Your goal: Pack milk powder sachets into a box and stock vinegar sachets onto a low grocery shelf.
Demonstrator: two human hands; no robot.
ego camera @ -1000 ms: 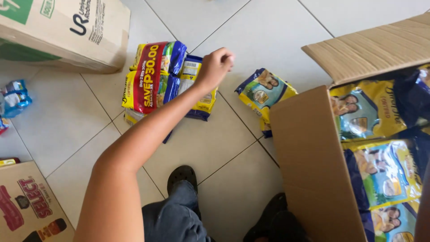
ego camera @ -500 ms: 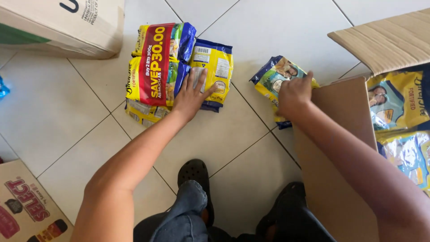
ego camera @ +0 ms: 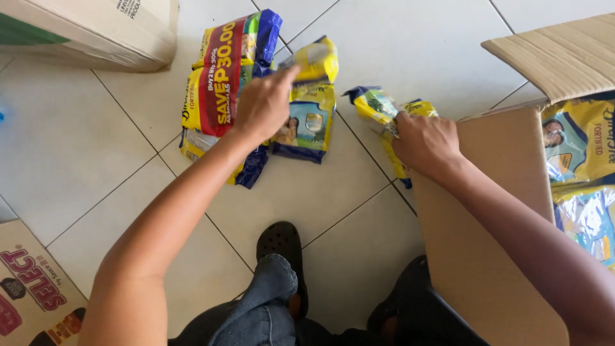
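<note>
Left hand (ego camera: 264, 106) rests on a pile of glossy yellow-and-blue plastic pouches (ego camera: 306, 109) lying on the tiled floor (ego camera: 77, 154), its forefinger stretched toward the top pouch and the other fingers loosely curled, gripping nothing that can be seen. Beside that pouch, under the same hand, lies a banded bundle of packs (ego camera: 221, 83) with a red strip across its yellow wrapper; the pile sits flat, probably so the slick film does not slide apart. Right hand (ego camera: 426, 142) is closed around a single crumpled pouch (ego camera: 378, 106) of the same kind, held just off the corner of an open cardboard box (ego camera: 474, 211), which it seems to have come from, since more of the same shiny pouches (ego camera: 580, 147) stand packed inside. A brown corrugated flap (ego camera: 557, 57) folds outward above them. Another cardboard carton (ego camera: 96, 32) stands at the upper left, and a printed box (ego camera: 32, 288) at the lower left. Black clogs (ego camera: 282, 247) and denim trousers show below.
</note>
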